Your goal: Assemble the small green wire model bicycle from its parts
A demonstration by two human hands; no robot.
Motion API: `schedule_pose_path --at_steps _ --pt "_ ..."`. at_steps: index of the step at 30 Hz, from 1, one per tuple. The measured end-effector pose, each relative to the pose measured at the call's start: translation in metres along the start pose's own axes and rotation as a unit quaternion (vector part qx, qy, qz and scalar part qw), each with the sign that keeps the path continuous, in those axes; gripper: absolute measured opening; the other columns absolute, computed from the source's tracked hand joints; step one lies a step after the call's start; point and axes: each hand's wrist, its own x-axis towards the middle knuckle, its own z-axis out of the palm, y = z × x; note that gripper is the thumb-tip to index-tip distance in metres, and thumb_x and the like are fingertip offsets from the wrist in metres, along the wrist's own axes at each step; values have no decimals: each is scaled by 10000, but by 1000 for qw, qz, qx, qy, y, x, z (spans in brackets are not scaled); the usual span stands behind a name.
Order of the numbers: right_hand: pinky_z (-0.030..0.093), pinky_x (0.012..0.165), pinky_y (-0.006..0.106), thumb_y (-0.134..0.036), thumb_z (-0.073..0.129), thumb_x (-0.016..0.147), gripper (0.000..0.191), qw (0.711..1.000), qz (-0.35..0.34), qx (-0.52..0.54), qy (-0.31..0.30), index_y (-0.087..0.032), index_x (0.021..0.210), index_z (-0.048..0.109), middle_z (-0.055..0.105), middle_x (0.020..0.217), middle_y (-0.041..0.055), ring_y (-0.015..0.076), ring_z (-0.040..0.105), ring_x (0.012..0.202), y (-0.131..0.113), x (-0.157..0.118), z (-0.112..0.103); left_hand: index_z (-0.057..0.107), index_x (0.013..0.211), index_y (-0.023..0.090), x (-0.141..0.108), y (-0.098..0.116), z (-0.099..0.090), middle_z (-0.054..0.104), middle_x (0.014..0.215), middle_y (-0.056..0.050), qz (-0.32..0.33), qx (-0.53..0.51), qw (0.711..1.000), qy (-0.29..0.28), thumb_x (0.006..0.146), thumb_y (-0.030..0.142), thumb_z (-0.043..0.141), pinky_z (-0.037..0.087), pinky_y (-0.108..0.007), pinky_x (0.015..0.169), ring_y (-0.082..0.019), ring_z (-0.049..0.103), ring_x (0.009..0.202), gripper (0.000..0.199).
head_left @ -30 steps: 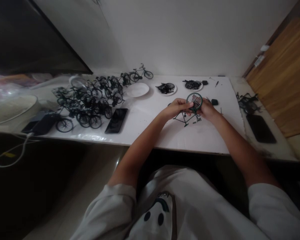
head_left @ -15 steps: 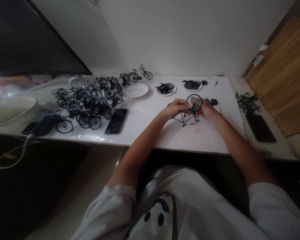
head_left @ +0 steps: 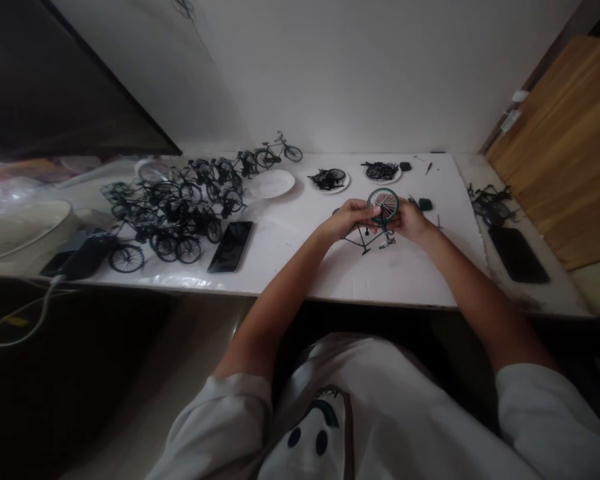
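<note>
A small dark green model bicycle is held upside down above the table's white sheet, its spoked wheel turned up between my hands. My left hand is closed on it from the left, with the thumb at the wheel's hub. From the right, my right hand grips the bicycle beside the wheel; its fingertips are hidden behind the wheel. Below my fingers the thin frame and handlebar hang towards the table.
Many finished-looking model bicycles crowd the left. Nearby lie a phone and a white plate. Black parts fill another plate; further parts lie right of it. A dark phone rests at the right.
The whole view has shifted slightly. Both hands keep their hold on the model bicycle, and its wheel looks slightly turned.
</note>
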Motion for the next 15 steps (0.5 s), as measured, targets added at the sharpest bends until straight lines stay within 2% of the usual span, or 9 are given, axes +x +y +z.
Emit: schedule_pose_path --at_steps 2,6,8,11,15 --pt "124 444 224 -578 791 802 451 1000 -4 -6 4 -243 753 493 287 566 -98 69 137 489 -1 -1 2 829 851 102 0 0 0 810 802 -100 -2 3 1000 1 672 652 1028 627 -262 660 -148 754 690 611" --pt "132 444 236 -651 775 809 482 1000 -1 -31 7 -235 774 535 458 558 -55 75 212 467 -2 -2 4 829 836 114 0 0 -1 809 788 -92 1 16 1000 -11 686 668 1015 628 -253 663 -141 752 687 603" --pt "135 450 238 -701 786 803 530 999 0 -49 6 -241 768 525 490 555 -42 83 258 463 -3 -3 4 829 828 121 0 0 0 809 790 -89 6 24 1000 -18 702 678 1003 628 -249 670 -141 754 696 597" --pt "165 462 238 -741 817 794 594 997 -10 -71 26 -252 728 487 428 540 -59 90 281 475 -3 -3 5 825 832 124 -1 1 2 806 799 -86 10 32 999 -19 714 694 990 624 -251 685 -135 746 694 604" --pt "158 458 238 -707 790 845 591 994 -15 -77 79 -253 674 450 331 547 -69 87 209 492 -4 -2 7 816 856 126 -1 1 1 798 801 -75 11 19 1000 6 707 695 993 619 -259 695 -125 725 674 614"
